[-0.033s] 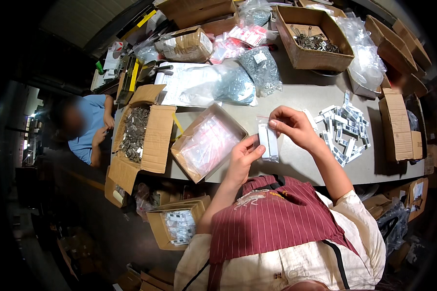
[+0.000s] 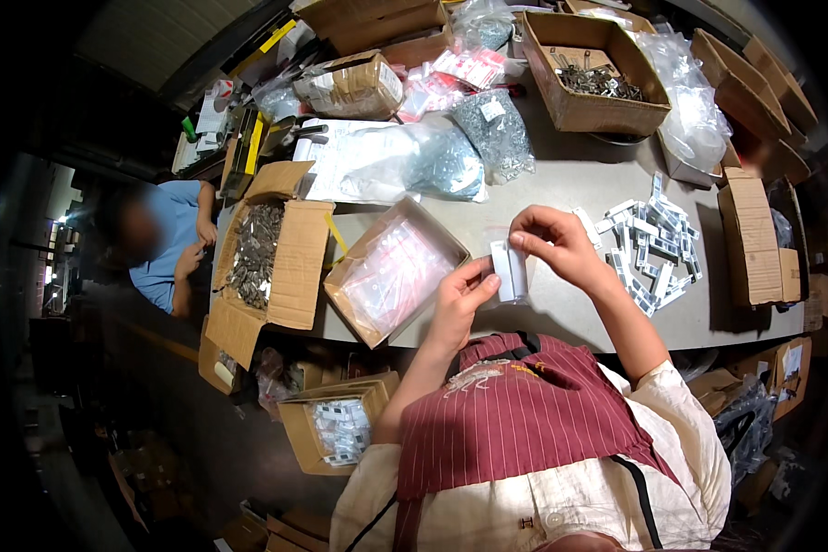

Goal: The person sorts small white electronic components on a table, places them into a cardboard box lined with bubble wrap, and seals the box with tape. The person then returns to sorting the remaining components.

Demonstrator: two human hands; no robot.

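Observation:
In front of my body, my left hand (image 2: 462, 299) is closed on a small clear zip bag with a flat white piece (image 2: 510, 273) in it, thumb on the near left edge. My right hand (image 2: 561, 241) pinches the bag's upper right side, fingers bent. Just left of my hands, an open cardboard box (image 2: 339, 287) holds a stack of clear bags (image 2: 397, 271) with red seal lines. To the right, a loose pile of white pieces (image 2: 653, 241) with grey faces lies on the grey table (image 2: 561, 317).
At the left stands an open carton of metal parts (image 2: 258, 253); beyond it a person in a blue shirt (image 2: 170, 230) sits. Bags of small metal parts (image 2: 495, 133) and a box of metal clips (image 2: 598, 83) are farther back. Below the table edge, a carton holds bagged white pieces (image 2: 340, 428).
The bagged white piece has tilted slightly between my fingers. Both hands stay in nearly the same place, still gripping the bag.

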